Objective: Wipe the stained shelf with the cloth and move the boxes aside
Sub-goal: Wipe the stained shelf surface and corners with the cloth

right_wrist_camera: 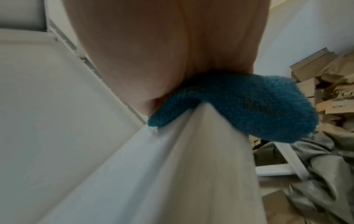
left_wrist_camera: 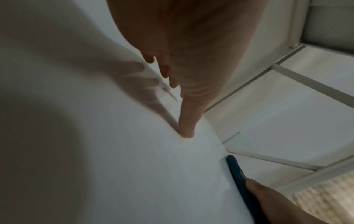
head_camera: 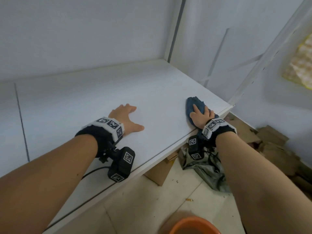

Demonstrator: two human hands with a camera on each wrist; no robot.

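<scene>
- Two bare hands rest on the flat white shelf board (head_camera: 104, 92) in the head view: the left hand (head_camera: 125, 118) lies palm down near the middle, fingers spread and straight, thumb out to the right.
- Also in the head view, the right hand (head_camera: 200, 118) presses the crumpled dark blue cloth (head_camera: 194, 103) at the shelf's near right corner, just beside the white upright post (head_camera: 263, 53); the fingers curl over the cloth, and part of it hangs over the front edge.
- Below the shelf, on the tiled floor (head_camera: 152, 205), lie a brown cardboard box (head_camera: 159, 173), a crumpled grey-green sheet (head_camera: 207, 169) and flattened brown cardboard (head_camera: 273, 142) to the far right; the rim of an orange basin (head_camera: 194, 224) shows at the near edge.
- The left wrist view shows the left hand's fingers (left_wrist_camera: 188, 121) straight, tips touching the white shelf board (left_wrist_camera: 114, 159); the blue cloth (left_wrist_camera: 239, 175) lies well apart at the right edge under the right hand (left_wrist_camera: 268, 195).
- The right wrist view shows the palm (right_wrist_camera: 162, 53) pressing the blue cloth (right_wrist_camera: 249, 104) onto the shelf's front edge (right_wrist_camera: 191, 151), the cloth drooping over it; the fingers themselves are hidden here. The cardboard (right_wrist_camera: 325, 84) and the grey-green sheet (right_wrist_camera: 316, 174) sit to the right.
</scene>
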